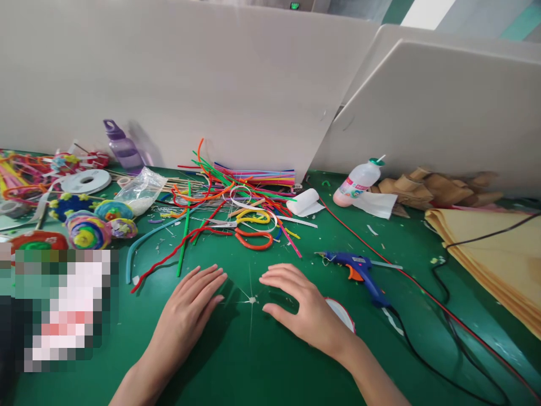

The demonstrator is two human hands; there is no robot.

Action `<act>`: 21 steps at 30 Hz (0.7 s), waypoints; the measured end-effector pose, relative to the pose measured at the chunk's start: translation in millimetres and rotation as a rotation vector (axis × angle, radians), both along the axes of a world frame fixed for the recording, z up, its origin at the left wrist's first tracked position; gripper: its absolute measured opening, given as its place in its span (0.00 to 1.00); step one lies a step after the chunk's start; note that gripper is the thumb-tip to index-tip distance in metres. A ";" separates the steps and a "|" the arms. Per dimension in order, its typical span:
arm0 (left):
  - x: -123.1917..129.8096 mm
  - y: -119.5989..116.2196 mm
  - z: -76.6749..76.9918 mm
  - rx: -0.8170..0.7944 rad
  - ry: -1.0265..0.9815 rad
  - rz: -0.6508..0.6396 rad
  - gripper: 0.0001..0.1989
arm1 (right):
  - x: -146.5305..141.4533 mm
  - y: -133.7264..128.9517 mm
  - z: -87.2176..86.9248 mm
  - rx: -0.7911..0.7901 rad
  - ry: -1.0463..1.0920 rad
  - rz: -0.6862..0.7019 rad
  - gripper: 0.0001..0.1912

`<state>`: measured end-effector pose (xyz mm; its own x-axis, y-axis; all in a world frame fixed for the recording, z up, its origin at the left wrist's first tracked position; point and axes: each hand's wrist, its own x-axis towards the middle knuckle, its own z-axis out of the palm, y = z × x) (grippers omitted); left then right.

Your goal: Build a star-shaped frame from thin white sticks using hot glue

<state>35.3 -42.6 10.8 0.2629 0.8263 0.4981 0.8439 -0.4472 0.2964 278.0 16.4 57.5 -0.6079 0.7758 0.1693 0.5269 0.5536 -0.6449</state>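
My left hand (190,307) is open over the green table, palm down, its fingers loosely stretched and holding nothing. Facing it, my right hand (306,310) is also open, thumb and fingers apart. In the gap between them lies a small whitish blob (252,300) with thin, clear strands spreading out from it; neither hand visibly touches the blob. Partly covered by my right hand is a round white piece with a red rim (341,314). Beyond my hands lie scissors (253,239) with red and yellow handles, among loose pipe cleaners (185,237).
To the right rests a blue glue gun (359,268) with a trailing black cord. Behind stand a pink-labelled bottle (357,183) and a purple water bottle (124,149). Colourful pipe-cleaner discs (88,230) sit at left, yellow sheets (490,242) at right. Grey panels (190,84) border the back.
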 end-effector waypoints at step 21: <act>3.5 -1.6 -4.8 -0.062 -0.019 0.000 0.19 | -1.6 -1.7 0.3 -0.042 -0.011 0.040 0.15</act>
